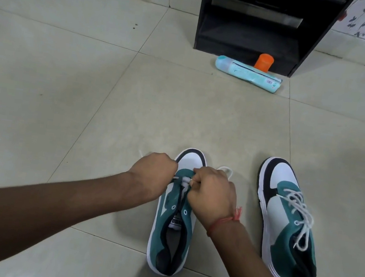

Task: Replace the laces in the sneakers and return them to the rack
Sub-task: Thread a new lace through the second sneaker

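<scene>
Two hands lace a sneaker on the tiled floor.

The left hand (151, 176) and the right hand (212, 194) are close together over the near sneaker (172, 226), both with fingers curled on its white lace (186, 181) at the lower eyelets; the upper eyelets are bare. The right wrist has a red thread (223, 221). At the right stands the second sneaker (286, 223), fully laced. Farther, a light blue pack (248, 74) lies on the floor (89, 90), with an orange cup (264, 61) behind it, just before the black rack (263, 25).
</scene>
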